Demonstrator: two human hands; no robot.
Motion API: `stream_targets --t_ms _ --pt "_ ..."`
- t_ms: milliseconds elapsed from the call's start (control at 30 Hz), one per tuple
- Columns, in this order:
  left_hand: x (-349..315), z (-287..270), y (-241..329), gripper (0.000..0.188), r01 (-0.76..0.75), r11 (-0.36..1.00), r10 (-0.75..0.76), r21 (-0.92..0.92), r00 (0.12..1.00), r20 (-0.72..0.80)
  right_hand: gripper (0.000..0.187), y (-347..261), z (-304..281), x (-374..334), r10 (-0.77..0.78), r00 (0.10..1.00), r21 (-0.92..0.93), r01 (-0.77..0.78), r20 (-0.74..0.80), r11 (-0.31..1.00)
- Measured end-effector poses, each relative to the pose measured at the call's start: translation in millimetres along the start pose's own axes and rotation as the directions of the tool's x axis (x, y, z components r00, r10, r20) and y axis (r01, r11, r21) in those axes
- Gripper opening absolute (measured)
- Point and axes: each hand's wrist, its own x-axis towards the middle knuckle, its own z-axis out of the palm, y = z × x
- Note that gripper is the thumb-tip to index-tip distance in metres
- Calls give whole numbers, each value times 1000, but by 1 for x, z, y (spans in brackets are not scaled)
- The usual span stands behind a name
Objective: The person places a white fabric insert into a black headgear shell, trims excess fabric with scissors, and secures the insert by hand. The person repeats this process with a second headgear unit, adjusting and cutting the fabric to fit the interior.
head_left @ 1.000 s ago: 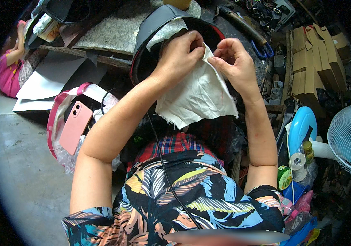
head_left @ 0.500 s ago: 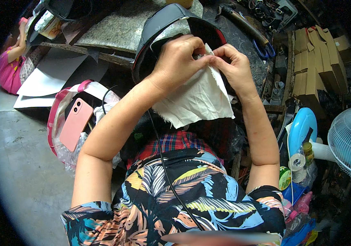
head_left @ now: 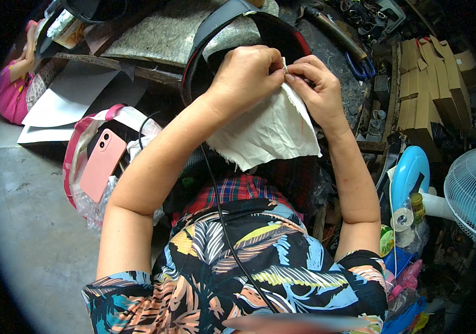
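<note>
Both of my hands pinch the top edge of a cream cloth [head_left: 268, 133] that hangs down over my lap. My left hand [head_left: 246, 75] grips the cloth's upper corner with closed fingers. My right hand [head_left: 316, 83] meets it fingertip to fingertip on the same edge. Behind the hands lies a dark curved piece with a red rim [head_left: 216, 39] on the grey felt-covered bench [head_left: 154, 33]. Whatever small thing sits between my fingertips is too small to tell.
A pink phone [head_left: 101, 164] lies in a pink-trimmed bag [head_left: 82, 139] at my left. White sheets [head_left: 65, 100] lean under the bench. Cardboard boxes [head_left: 427, 83], blue-handled scissors [head_left: 360, 64], a blue oval object [head_left: 408, 175] and a white fan [head_left: 469, 192] crowd the right. Another person in pink [head_left: 12, 83] sits far left.
My two hands have closed together at the cloth's top edge, and the cloth has bunched slightly upward. My arms stay in nearly the same place.
</note>
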Motion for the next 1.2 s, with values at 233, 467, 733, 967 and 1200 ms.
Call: stream_targets --t_ms 233,467,733,967,1200 --pt "4 -4 -4 17 -11 1000 10 21 998 67 10 -1 3 -1 -56 998 -120 55 -7 991" --pt "2 -5 -6 14 381 779 -342 -498 924 172 16 3 1 3 80 997 -30 -80 -23 996" --pt "-9 -8 -10 16 328 609 -226 -722 945 238 20 1 -1 0 181 981 93 -187 69 978" --pt "-2 -2 -10 17 133 805 -27 -579 982 188 33 -10 -2 -2 87 996 -180 -86 -7 980" --pt "-3 2 -11 36 297 908 -268 -296 954 136 20 5 -9 -2 418 908 444 -362 -32 820"
